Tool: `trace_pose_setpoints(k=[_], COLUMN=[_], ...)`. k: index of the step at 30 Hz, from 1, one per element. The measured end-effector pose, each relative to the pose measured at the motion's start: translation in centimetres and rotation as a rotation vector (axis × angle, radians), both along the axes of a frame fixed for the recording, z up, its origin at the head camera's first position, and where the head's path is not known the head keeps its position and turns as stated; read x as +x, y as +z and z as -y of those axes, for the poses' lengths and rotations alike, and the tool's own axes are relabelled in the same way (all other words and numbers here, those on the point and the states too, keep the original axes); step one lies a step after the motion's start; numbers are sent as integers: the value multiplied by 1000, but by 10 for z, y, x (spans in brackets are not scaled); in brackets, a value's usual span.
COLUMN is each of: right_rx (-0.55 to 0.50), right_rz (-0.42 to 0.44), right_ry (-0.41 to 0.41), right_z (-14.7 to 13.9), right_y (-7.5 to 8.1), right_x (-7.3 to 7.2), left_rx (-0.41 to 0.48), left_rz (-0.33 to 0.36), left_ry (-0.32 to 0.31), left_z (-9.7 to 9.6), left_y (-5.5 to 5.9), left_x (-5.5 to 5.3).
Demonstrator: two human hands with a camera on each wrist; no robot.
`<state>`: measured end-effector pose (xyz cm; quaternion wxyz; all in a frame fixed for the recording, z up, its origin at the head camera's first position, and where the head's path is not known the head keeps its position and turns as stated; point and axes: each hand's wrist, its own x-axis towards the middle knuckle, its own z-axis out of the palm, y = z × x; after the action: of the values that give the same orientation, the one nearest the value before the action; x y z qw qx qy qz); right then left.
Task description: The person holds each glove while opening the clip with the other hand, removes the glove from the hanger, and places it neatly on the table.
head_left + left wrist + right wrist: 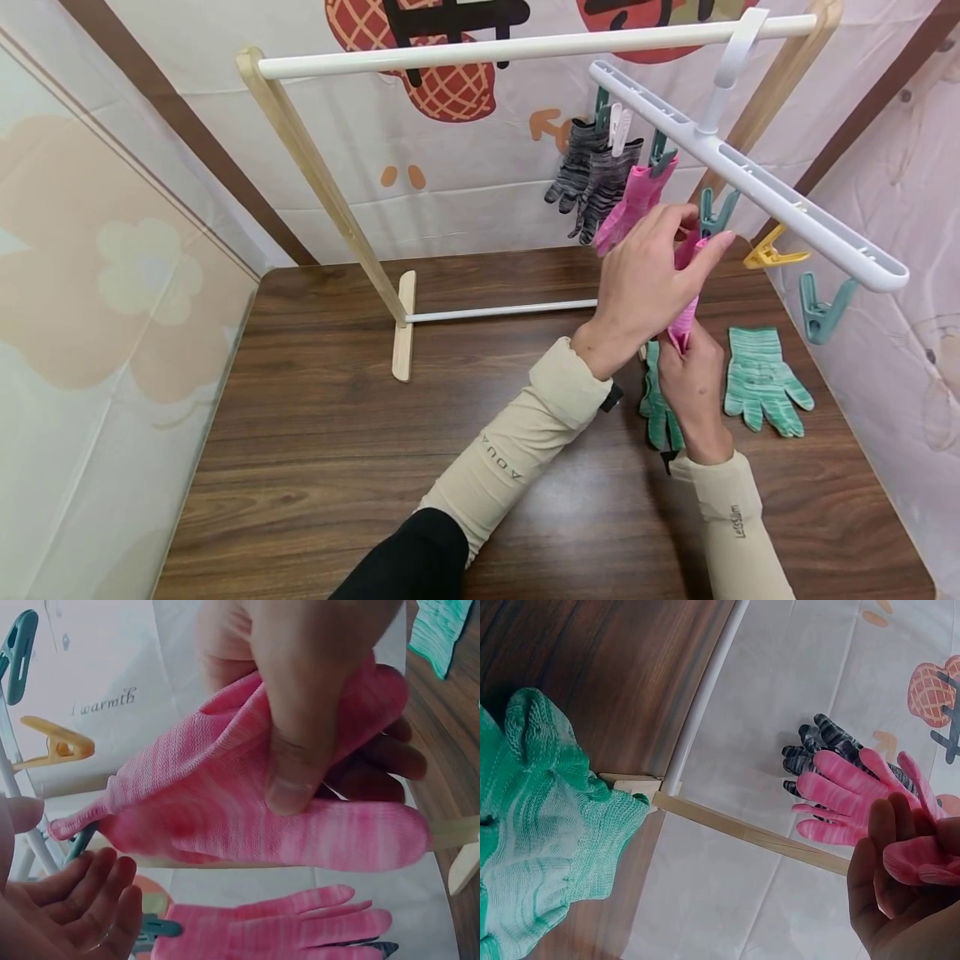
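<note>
My right hand grips the lower part of a pink knit glove, its thumb pressing the fabric. The glove's cuff hangs from a teal clothespin on the white hanger. Around that clothespin is my left hand, thumb on one side and fingers on the other. In the left wrist view its fingers look loosely bent, beside the cuff, with no grip showing. A second pink glove hangs from another teal clothespin, with grey-and-black gloves farther back.
Two green gloves, one flat on the right and one partly behind my right wrist, lie on the wooden table. A yellow clothespin and a teal one hang at the hanger's near end. The rack's white bar spans above.
</note>
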<state>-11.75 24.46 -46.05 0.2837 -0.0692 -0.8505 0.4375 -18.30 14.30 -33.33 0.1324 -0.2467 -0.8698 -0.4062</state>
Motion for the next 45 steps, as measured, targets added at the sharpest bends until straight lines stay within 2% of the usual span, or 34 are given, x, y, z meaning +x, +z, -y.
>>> trace_pose_setpoints(k=[6, 12, 17, 21, 25, 28, 33, 40, 45], right_rx=[8, -12, -26, -22, 24, 70, 90, 74, 51], right_rz=[13, 19, 21, 18, 26, 55, 90, 80, 78], right_ry=[-8, -3, 0, 1, -5, -14, -28, -33, -19], right_z=[0, 1, 1, 1, 0, 0, 1, 2, 1], right_y=[-2, -3, -2, -1, -3, -6, -9, -13, -20], right_x=[3, 5, 5, 6, 6, 8, 11, 14, 15], left_rx=[17, 40, 64, 61, 42, 28, -7, -36, -15], left_rz=[37, 9, -43, -116, -206, -237, -222, -190, -152], left_ry=[31, 61, 74, 110, 159, 175, 175, 178, 146], left_z=[-7, -8, -8, -9, -10, -10, -10, -10, -9], left_y=[0, -2, -2, -1, 1, 2, 5, 1, 0], left_x=[-3, -5, -6, -7, -7, -6, -6, -8, -8])
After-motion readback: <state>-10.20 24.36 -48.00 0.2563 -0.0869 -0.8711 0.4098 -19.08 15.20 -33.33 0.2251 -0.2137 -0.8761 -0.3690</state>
